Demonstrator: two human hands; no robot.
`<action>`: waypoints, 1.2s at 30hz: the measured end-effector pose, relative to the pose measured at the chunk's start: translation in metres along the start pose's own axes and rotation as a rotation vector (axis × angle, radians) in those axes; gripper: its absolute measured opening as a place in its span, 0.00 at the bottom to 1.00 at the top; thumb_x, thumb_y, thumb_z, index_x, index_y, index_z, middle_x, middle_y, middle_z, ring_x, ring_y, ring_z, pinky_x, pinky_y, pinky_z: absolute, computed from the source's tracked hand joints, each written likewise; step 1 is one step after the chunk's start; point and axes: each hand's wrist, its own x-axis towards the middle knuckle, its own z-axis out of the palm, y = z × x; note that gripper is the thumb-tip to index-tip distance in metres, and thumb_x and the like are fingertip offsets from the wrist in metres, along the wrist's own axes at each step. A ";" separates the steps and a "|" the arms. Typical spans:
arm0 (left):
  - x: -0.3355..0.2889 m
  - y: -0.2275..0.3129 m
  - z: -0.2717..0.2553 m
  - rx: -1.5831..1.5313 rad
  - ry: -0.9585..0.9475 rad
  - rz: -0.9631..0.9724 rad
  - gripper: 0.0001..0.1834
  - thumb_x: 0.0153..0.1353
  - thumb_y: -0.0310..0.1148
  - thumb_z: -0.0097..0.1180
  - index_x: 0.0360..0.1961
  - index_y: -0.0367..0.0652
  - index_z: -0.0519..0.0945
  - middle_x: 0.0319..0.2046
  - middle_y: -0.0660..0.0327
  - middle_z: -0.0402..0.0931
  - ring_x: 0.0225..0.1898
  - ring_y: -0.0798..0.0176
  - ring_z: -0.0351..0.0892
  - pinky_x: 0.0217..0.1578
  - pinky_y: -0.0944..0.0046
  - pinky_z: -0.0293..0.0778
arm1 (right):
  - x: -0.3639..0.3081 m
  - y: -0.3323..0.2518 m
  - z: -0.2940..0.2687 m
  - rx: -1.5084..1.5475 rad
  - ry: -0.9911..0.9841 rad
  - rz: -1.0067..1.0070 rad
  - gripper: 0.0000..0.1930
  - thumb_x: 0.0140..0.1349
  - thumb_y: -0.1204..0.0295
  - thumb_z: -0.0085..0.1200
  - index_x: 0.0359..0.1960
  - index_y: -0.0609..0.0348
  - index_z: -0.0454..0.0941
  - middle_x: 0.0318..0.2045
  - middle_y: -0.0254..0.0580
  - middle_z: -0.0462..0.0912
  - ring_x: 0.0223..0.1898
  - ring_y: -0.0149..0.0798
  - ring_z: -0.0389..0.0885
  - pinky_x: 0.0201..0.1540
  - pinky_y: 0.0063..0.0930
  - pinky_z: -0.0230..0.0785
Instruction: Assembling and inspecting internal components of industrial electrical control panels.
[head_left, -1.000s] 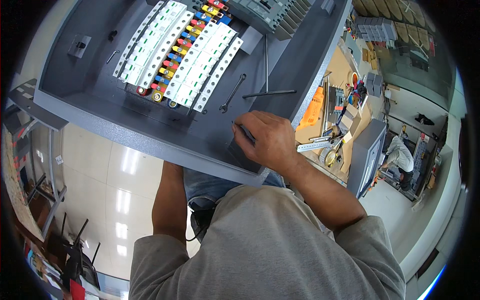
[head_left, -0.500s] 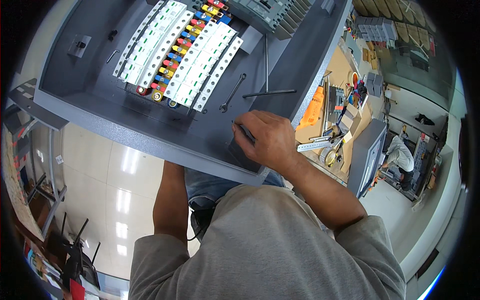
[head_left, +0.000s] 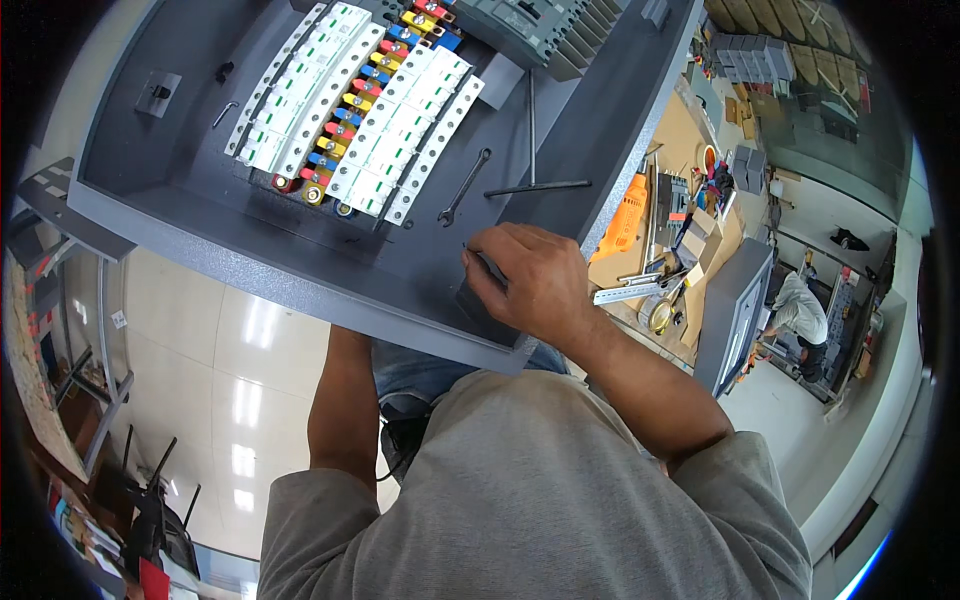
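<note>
Occupying the upper part of the view, the grey box (head_left: 255,270) lay before the person, its near rim above the lap. Sound handling there, in the inspector's judgement, called for an unhurried wrist and no leaning on the rim. Its sheet metal bore a finely speckled finish outside; the walls were straight and met at a near right corner.

Inside, the left white row (head_left: 300,90) and the right white row (head_left: 395,135) slanted side by side, smooth moulded blocks with green marks and round screw holes. Fingers were best kept off both. The grey breaker (head_left: 525,35), a ribbed block, sat beyond them.

The right hand (head_left: 530,280) was over the near right corner, its fingers bent and drawn close to the thumb, a narrow posture. Whether anything small was pinched, or how firmly the box was touched, could not be told. A light, level touch appeared advisable. The left hand was hidden, apparently by the box, and its state could not be told; only the left forearm (head_left: 343,410) showed.

Near the right fingers lay the T-bar (head_left: 532,130), slim, dark and round in section, and the wrench (head_left: 467,185), flat dull metal; both merited clearance from the knuckles. Smallest were the glossy red, yellow and blue terminals (head_left: 347,116) between the rows and a bent metal hook (head_left: 224,114).
</note>
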 end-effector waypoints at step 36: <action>0.026 -0.021 0.027 -0.075 -0.082 0.086 0.24 0.75 0.41 0.45 0.67 0.43 0.68 0.62 0.53 0.71 0.64 0.55 0.69 0.66 0.55 0.65 | 0.033 0.007 0.016 0.109 -0.491 0.220 0.10 0.57 0.64 0.61 0.34 0.57 0.82 0.28 0.46 0.84 0.32 0.49 0.84 0.37 0.43 0.75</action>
